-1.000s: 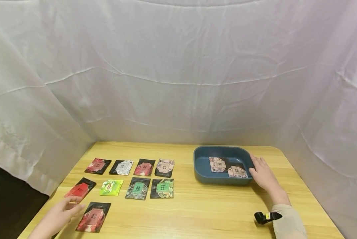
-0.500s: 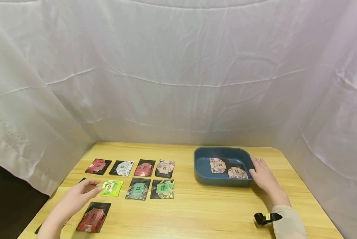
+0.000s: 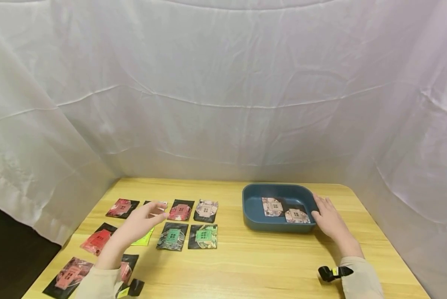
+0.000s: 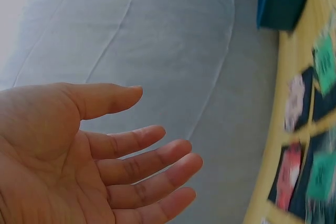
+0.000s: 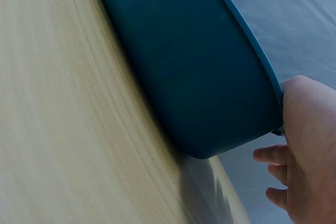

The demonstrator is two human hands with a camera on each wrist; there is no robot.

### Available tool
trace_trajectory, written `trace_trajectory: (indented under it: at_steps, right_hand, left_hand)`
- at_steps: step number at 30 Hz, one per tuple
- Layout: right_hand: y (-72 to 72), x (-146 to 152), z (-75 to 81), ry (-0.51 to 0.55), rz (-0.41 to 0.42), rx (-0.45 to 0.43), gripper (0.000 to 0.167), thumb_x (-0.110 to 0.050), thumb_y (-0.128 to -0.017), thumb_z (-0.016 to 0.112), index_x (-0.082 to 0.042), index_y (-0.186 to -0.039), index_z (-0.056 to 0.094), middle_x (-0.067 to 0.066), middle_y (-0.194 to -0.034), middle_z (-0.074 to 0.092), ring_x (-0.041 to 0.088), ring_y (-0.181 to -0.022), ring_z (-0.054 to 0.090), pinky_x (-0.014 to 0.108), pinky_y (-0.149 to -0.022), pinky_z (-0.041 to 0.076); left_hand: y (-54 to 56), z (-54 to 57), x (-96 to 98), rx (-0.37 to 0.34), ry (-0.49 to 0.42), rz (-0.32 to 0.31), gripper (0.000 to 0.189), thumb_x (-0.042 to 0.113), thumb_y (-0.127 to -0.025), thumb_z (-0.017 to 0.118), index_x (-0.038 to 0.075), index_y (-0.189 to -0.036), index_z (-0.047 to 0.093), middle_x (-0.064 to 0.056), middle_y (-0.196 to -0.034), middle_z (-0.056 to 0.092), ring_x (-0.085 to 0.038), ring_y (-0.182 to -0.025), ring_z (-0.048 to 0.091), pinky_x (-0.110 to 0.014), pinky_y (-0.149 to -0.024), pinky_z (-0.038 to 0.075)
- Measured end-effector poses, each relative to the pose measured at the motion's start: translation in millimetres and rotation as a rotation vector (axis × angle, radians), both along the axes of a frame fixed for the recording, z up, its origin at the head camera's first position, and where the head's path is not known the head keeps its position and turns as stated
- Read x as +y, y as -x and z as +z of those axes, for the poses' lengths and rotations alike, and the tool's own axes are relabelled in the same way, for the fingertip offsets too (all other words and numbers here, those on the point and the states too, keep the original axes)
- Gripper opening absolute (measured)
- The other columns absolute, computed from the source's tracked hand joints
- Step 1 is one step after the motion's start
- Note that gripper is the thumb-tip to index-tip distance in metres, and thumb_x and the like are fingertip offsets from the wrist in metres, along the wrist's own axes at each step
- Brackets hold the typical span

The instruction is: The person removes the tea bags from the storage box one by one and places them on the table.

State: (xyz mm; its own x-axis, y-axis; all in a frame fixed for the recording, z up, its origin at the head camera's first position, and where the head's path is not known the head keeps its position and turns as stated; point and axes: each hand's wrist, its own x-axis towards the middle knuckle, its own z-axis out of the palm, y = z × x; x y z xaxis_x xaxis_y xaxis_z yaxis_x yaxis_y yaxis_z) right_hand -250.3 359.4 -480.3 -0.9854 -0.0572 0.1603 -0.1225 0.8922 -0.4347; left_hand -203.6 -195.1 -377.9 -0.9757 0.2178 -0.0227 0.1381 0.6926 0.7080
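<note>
My left hand (image 3: 143, 222) is in the air over the left group of tea sachets, palm turned sideways, fingers spread and holding nothing. In the left wrist view its thumb and fingers (image 4: 152, 184) stand apart. It partly covers a black-and-white sachet (image 3: 147, 202) and a yellow-green tea bag (image 3: 144, 238). Nearest ahead of its fingertips lies a red-and-black sachet (image 3: 180, 210). My right hand (image 3: 330, 220) rests against the right end of a blue bin (image 3: 279, 226), thumb at the rim, fingers extended along the outside. Two pink floral sachets (image 3: 272, 206) lie inside the bin.
More sachets lie in rows: a pink floral one (image 3: 206, 210), two green-labelled ones (image 3: 173, 236), and several red ones at left, including a red sachet (image 3: 98, 239) near the table edge. Pale curtains (image 3: 223, 104) enclose the wooden table (image 3: 246, 265).
My left hand has moved from the near-left sachets forward and right, over the back row, uncovering the red sachets at left. My right hand and the bin stay put.
</note>
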Motion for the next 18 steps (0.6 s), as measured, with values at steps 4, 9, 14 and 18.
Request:
trace_trajectory:
  at_steps: [4,9,14,18]
  right_hand:
    - [0.9,1,-1.3,0.007,0.002,-0.001,0.062,-0.019,-0.098,0.043,0.003,-0.152,0.022,0.034,-0.152,0.027,0.056,-0.141,0.015,0.069,-0.113,0.016]
    - [2.7,2,-4.1,0.010,0.000,-0.006,0.062,-0.020,-0.099,0.041,0.001,-0.153,0.019,0.033,-0.153,0.026,0.056,-0.142,0.013,0.068,-0.113,0.015]
    - [2.4,3,-4.4,0.018,0.001,-0.009,0.062,-0.020,-0.099,0.042,0.002,-0.153,0.020,0.034,-0.153,0.026,0.056,-0.142,0.013,0.069,-0.113,0.016]
    - [1.7,2,-2.7,0.013,0.003,-0.004,0.061,-0.019,-0.099,0.043,0.003,-0.152,0.022,0.033,-0.152,0.027,0.056,-0.142,0.014,0.068,-0.113,0.016]
  left_hand:
    - [11.9,0.9,21.0,0.019,-0.041,-0.051,0.048,0.043,-0.095,0.059,0.008,-0.128,0.057,-0.011,-0.119,0.067,-0.025,-0.106,0.064,-0.044,-0.087,0.054]
    - [22.8,0.1,45.3,0.029,-0.093,-0.087,0.042,0.038,-0.096,0.059,0.010,-0.128,0.058,-0.009,-0.118,0.067,-0.023,-0.107,0.063,-0.041,-0.087,0.053]
    - [34.0,-1.8,73.4,0.023,-0.160,-0.117,0.039,0.032,-0.096,0.061,0.012,-0.129,0.058,-0.009,-0.120,0.067,-0.026,-0.108,0.063,-0.040,-0.087,0.054]
    - [41.1,-3.1,97.2,0.018,-0.194,-0.150,0.037,0.031,-0.096,0.061,0.014,-0.129,0.059,-0.008,-0.120,0.067,-0.025,-0.109,0.063,-0.041,-0.090,0.054]
